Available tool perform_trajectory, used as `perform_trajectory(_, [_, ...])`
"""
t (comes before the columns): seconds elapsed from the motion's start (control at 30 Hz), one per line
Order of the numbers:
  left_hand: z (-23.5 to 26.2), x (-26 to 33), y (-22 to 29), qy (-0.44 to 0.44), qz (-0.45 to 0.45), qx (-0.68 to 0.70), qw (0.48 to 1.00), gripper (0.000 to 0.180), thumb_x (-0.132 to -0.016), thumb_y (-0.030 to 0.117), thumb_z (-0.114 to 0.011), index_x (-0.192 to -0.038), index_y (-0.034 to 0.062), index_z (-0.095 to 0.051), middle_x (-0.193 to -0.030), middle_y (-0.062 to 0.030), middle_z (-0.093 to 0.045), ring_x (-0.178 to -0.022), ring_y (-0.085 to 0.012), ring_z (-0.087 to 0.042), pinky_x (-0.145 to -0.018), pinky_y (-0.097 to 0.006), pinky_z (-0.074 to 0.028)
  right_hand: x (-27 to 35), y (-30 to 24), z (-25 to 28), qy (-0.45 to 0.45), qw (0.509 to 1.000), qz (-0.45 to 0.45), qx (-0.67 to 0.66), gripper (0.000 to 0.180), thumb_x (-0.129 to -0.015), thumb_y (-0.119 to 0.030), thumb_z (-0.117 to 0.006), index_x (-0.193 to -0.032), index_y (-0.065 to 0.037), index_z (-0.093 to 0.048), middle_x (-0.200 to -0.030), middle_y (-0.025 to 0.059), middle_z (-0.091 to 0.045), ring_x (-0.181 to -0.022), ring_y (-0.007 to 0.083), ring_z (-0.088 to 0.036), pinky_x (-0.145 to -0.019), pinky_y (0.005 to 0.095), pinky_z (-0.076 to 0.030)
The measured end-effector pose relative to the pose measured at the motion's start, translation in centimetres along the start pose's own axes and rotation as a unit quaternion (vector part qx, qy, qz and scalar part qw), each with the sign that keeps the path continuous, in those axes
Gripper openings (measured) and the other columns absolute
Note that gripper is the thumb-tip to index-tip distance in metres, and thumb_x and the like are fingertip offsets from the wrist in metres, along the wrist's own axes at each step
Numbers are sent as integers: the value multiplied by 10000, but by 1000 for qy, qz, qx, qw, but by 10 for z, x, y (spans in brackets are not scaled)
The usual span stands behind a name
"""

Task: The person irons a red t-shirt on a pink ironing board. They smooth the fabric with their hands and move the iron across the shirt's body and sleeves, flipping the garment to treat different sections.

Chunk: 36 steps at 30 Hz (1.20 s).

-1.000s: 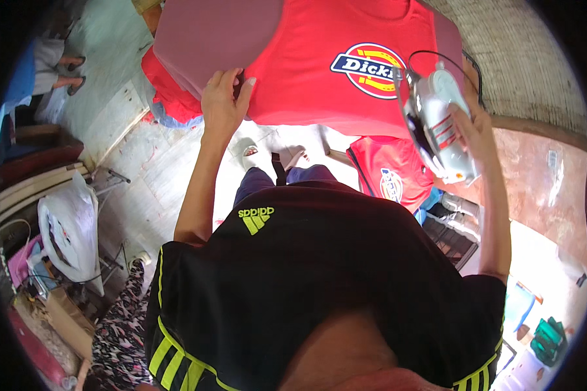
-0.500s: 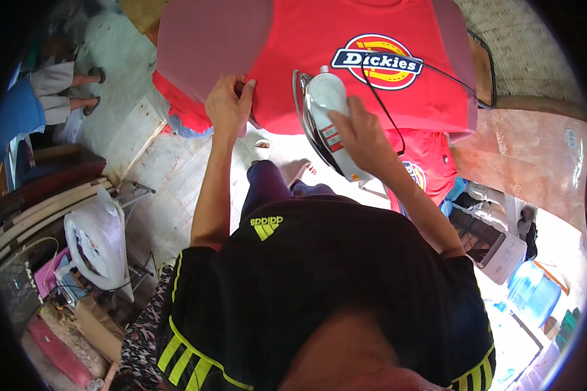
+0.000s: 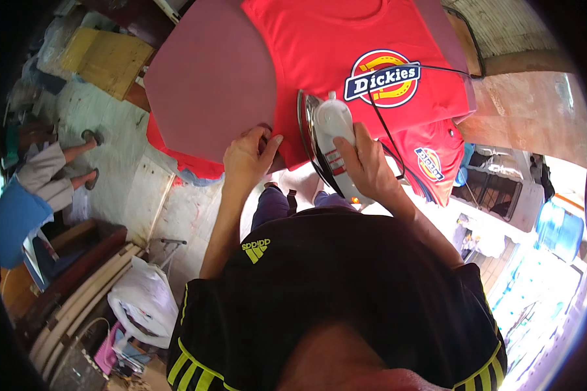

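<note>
A red T-shirt with a round yellow, red and blue printed emblem lies spread on a mauve padded board. At the board's near edge, my left hand is closed, its thumb and finger pinching by the shirt's left edge; the exact bit of cloth is mostly hidden. My right hand wraps the handle of a white and grey clothes iron, tilted so that its metal soleplate side shows toward the left, over the shirt's near part. A black cord runs from the iron across the emblem.
More red cloth with a like emblem hangs off the board's near right side. At left, a seated person in blue is beside stacked boards and a white plastic bag. A blue water container stands at right.
The view has shifted, showing more of the bare pad and floor at left. My hands and the iron sit lower in the picture; both grips look the same.
</note>
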<state>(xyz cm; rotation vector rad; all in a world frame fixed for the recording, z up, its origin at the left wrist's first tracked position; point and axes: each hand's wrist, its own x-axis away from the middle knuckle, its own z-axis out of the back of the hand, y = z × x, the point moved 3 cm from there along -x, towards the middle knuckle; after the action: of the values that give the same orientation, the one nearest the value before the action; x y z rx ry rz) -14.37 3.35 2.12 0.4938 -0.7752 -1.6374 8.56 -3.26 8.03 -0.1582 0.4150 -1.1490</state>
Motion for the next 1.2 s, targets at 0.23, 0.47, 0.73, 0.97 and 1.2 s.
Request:
perform_trajectory(0.23, [46,-119,-2,143,-244,-3,959,246,-860,281,-732,-787,62,-648,-657,-96,-602,-615,-283,-597,-573,-408,-454,-5,-8,8,-8,966,-194,-172,277,-959,-132,-548,-1154,56,-490,-954,316,-583,-797,433,-646,-657,467,-506])
perform_trajectory(0.47, [40,-201,-14,213,-284,-70,932,239,-870,296,-724,-902,72,-648,-835,-81,-640,-796,-297,-608,-749,-442,-475,-31,-2,6,-5,941,-214,-264,81,-950,-45,-542,-1006,13,-549,-931,211,-464,-737,332,-590,-612,419,-487])
perform_trajectory(0.73, [57,-316,-23,214,-320,-173,907,551,-878,506,-658,-1217,73,-625,-1174,-151,-605,-1115,-382,-539,-878,-499,-473,-46,-2,8,38,997,-42,-59,380,-737,71,-667,-1101,-2,-586,-964,193,-463,-724,278,-591,-526,365,-483])
perform_trajectory(0.97, [45,-359,10,13,-275,-144,950,523,-854,556,-653,-1058,76,-693,-922,-113,-704,-885,-280,-669,-788,-406,-513,-119,-15,-6,120,992,-13,48,454,-697,91,-683,-1135,19,-591,-968,198,-484,-723,268,-575,-529,352,-485])
perform_trajectory(1.2, [47,-363,8,17,-294,-156,943,403,-896,510,-615,-968,122,-698,-787,-84,-692,-797,-301,-671,-705,-444,-503,-187,5,-30,194,925,43,324,337,-802,22,-639,-1136,-18,-610,-962,191,-506,-759,283,-582,-623,340,-510])
